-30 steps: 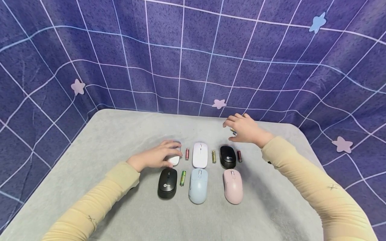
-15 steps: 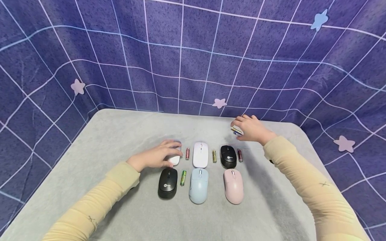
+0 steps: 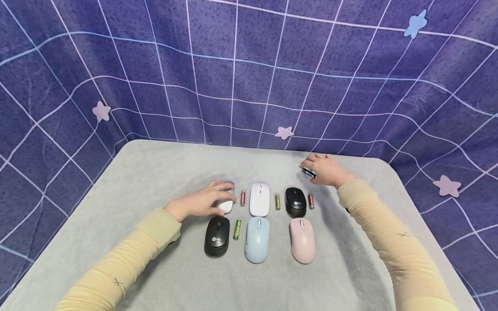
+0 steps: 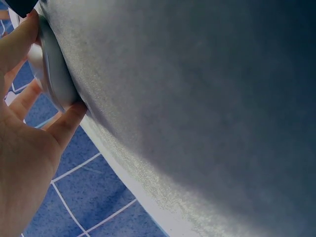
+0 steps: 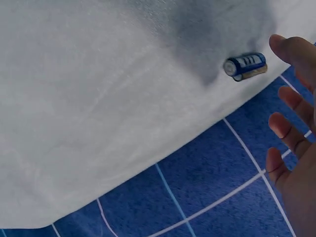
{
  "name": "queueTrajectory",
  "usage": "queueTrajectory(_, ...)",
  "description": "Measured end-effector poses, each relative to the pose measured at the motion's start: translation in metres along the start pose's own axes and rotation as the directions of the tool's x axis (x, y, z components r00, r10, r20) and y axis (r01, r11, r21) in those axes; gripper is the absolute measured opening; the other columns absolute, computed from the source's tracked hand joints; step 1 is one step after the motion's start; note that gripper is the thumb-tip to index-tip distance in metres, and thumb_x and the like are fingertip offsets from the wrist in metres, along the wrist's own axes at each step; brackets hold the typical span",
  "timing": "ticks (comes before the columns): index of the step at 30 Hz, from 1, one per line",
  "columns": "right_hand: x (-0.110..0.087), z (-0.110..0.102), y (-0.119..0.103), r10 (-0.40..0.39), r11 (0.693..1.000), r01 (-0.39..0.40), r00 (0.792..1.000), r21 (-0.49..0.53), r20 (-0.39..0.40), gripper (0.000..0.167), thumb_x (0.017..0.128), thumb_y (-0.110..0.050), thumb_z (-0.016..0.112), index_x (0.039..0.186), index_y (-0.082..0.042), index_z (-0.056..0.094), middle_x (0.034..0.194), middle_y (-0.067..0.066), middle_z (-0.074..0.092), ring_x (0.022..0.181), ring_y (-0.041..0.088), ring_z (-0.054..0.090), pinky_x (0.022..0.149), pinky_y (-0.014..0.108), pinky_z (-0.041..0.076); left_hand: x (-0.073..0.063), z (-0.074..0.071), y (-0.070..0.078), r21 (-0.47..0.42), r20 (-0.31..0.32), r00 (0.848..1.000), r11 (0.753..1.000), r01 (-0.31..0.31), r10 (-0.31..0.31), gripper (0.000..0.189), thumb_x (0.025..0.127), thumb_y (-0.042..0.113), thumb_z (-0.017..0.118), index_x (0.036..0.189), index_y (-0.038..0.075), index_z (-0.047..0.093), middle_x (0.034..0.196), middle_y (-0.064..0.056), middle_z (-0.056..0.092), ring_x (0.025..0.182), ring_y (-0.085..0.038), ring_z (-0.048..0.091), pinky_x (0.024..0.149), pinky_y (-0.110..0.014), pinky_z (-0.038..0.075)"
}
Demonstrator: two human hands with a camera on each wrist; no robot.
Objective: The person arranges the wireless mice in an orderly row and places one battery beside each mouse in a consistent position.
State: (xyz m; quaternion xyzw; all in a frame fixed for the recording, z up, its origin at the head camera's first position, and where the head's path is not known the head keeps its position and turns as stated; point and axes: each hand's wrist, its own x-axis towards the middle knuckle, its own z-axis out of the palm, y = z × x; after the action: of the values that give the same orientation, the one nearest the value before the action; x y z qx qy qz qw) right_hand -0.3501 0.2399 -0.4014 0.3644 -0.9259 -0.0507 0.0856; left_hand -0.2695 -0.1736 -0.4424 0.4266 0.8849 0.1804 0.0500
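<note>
My left hand (image 3: 204, 200) holds a white mouse (image 3: 225, 206) at the left of the back row. In the left wrist view, thumb and fingers sit along the edges of that mouse (image 4: 58, 74); the hand covers much of it. My right hand (image 3: 327, 169) hovers near the table's far edge beside two batteries, one blue and white (image 3: 309, 173), the other gold (image 5: 256, 73). The right wrist view has the blue-and-white battery (image 5: 249, 63) and the gold one lying together on the cloth, with the thumb and loosely bent fingers apart from them.
Back row: red battery (image 3: 243, 198), white-lilac mouse (image 3: 259, 199), gold battery (image 3: 277, 201), black mouse (image 3: 295, 202), dark red battery (image 3: 311, 201). Front row: black mouse (image 3: 217, 236), green battery (image 3: 237, 230), light blue mouse (image 3: 256, 240), pink mouse (image 3: 302, 240). A blue grid curtain (image 3: 249, 77) hangs behind.
My right hand has moved rightward along the far edge and lowered beside the two batteries, which show more clearly than a second ago. The left hand stays on the white mouse.
</note>
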Motion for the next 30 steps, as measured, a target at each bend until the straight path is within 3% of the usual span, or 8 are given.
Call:
queueTrajectory(11,0.002,0.018,0.000,0.017,1.000,-0.017,1.000,-0.026,-0.001,0.043,0.071,-0.004,0.071,0.113,-0.014,0.065,0.112,0.007,0.062,0.105,0.035,0.055,0.075,0.054,0.046,0.000,0.001,0.000,0.000,-0.004,1.000,1.000,0.001,-0.001,0.048,0.077,0.023,0.076,0.122,0.020,0.061,0.145,-0.013,0.040,0.137,-0.042,0.026,0.111,-0.057,0.024)
queueTrajectory(18,0.003,0.024,0.000,0.053,0.998,-0.052,0.998,-0.045,0.029,0.046,0.073,0.006,0.062,0.113,-0.016,0.065,0.113,0.006,0.061,0.104,0.034,0.054,0.074,0.053,0.046,0.000,0.000,0.000,-0.009,-0.009,1.000,1.000,-0.006,0.006,0.048,0.076,0.022,0.076,0.121,0.019,0.061,0.145,-0.014,0.040,0.136,-0.042,0.026,0.111,-0.058,0.024)
queueTrajectory(30,0.005,0.029,0.002,0.016,0.997,-0.016,1.000,-0.081,0.005,0.034,0.081,-0.004,0.060,0.113,-0.014,0.065,0.110,0.009,0.059,0.103,0.033,0.055,0.071,0.049,0.044,-0.002,0.000,0.001,-0.007,-0.018,1.000,1.000,-0.014,0.014,0.049,0.075,0.023,0.076,0.122,0.018,0.061,0.144,-0.015,0.041,0.136,-0.043,0.026,0.110,-0.059,0.023)
